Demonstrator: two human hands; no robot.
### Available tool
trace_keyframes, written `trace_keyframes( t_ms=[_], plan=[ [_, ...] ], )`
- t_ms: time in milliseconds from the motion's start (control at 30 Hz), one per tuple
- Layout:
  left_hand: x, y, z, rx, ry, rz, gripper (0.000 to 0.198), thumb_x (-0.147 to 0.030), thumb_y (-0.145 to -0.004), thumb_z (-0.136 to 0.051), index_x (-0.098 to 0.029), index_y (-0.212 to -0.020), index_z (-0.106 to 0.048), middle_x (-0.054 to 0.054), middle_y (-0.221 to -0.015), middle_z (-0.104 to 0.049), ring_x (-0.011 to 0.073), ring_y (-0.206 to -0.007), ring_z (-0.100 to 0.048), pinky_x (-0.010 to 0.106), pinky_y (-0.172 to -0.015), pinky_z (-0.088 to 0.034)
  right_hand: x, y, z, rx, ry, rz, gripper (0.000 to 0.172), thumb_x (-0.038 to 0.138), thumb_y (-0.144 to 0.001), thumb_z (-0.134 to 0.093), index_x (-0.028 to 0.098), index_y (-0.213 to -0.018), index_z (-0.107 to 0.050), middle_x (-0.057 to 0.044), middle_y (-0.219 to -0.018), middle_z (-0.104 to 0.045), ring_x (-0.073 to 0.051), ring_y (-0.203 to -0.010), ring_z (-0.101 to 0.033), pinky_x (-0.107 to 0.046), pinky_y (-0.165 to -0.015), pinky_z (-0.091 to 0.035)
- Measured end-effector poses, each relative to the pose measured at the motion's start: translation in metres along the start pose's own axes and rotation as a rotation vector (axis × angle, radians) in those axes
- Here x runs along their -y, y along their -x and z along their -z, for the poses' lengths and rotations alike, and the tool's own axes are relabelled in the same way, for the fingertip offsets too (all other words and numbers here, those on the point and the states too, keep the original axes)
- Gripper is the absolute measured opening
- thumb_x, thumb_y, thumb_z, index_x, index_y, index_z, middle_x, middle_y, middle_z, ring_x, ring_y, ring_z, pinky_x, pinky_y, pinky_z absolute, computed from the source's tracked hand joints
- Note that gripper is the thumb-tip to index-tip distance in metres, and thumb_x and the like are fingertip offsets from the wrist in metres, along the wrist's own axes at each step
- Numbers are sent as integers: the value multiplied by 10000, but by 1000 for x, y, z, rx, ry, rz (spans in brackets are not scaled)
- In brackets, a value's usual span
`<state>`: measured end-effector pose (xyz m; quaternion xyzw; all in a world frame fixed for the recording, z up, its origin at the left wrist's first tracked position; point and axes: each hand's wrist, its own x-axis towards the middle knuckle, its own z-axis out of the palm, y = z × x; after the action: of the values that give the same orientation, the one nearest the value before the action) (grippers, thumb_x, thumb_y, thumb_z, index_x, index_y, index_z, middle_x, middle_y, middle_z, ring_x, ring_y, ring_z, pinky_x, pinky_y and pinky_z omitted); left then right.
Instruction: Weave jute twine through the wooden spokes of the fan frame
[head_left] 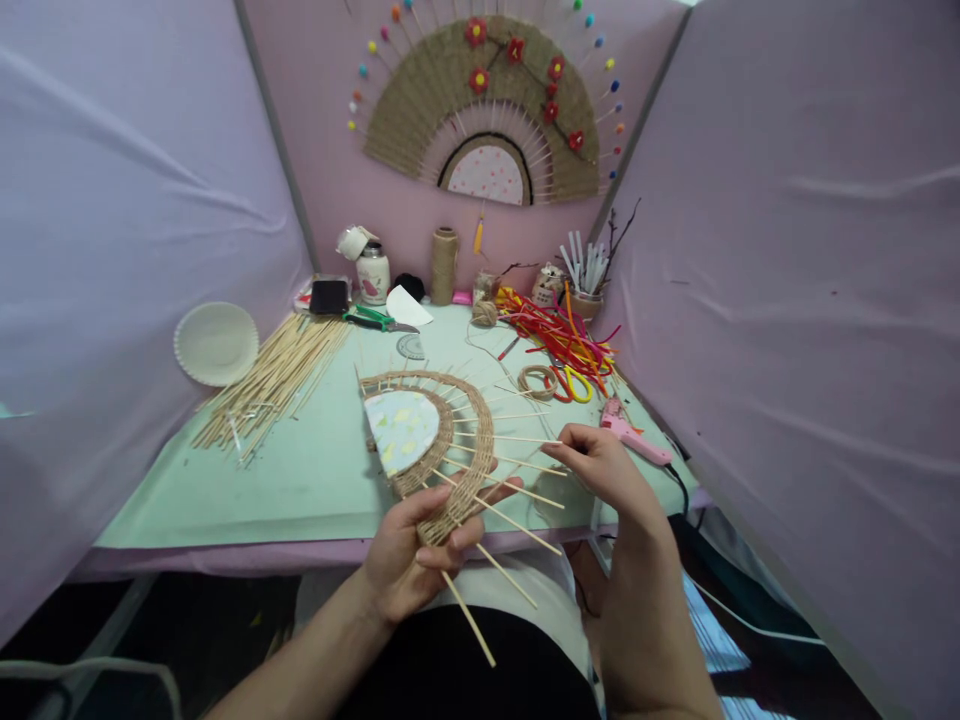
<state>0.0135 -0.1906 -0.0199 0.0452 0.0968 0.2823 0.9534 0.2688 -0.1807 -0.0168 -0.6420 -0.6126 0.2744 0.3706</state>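
Note:
My left hand (420, 550) grips the lower end of a half-round fan (486, 440) woven from brown twine over thin wooden sticks, thumb in front and fingers behind. A pale patterned half-disc (405, 428) fills the fan's centre, and bare sticks (517, 538) spread out to the right and toward me. Beyond the stick tips, my right hand (592, 462) is closed in a pinch. A thin strand of twine (525, 464) appears to run from the weave to its fingertips, which partly hide the end.
Loose sticks (277, 375) and a white plate (216, 344) lie at left. Green-handled cutters (375, 319) and a twine spool (444, 265) sit at the back. Red and yellow pipe cleaners (559, 335), scissors (576, 384) and a pink glue gun (634, 438) are at right. A finished fan (420, 105) hangs behind.

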Motion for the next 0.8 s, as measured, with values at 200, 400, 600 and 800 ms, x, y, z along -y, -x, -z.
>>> trace_keyframes(
  t_ms=[200,400,600,800],
  plan=[
    [7,3,-1,-37,-1,5,580,-143,-892,-394,-51,-1440,-229,237,-1150,-602,63,-543,-496,45,-299,-337,-4,-15,-52,-263,-82,78,385,466,-768,-633,178,-559,-487,44,-527,-417,-101,-537,-353,-237,-529,-305],
    [7,2,7,0,50,40,572,-166,-889,-397,-45,-1431,-260,215,-1073,-624,68,-539,-501,56,-299,-345,-4,-18,-62,-277,-127,52,374,462,-747,-647,175,-544,-517,29,-537,-456,-114,-550,-397,-251,-554,-332],
    [8,2,10,34,113,45,575,-154,-886,-409,-54,-1434,-265,165,-966,-632,58,-518,-496,50,-304,-331,-10,-18,-46,-209,-112,45,372,487,-746,-634,179,-572,-518,34,-536,-440,-111,-532,-376,-247,-529,-320],
    [8,6,8,62,119,56,565,-174,-906,-379,-24,-1438,-262,47,-645,-567,49,-417,-449,54,-297,-302,-10,-9,-9,-91,-71,-5,323,454,-770,-620,179,-626,-531,30,-565,-449,-114,-543,-391,-242,-511,-305]
  ],
)
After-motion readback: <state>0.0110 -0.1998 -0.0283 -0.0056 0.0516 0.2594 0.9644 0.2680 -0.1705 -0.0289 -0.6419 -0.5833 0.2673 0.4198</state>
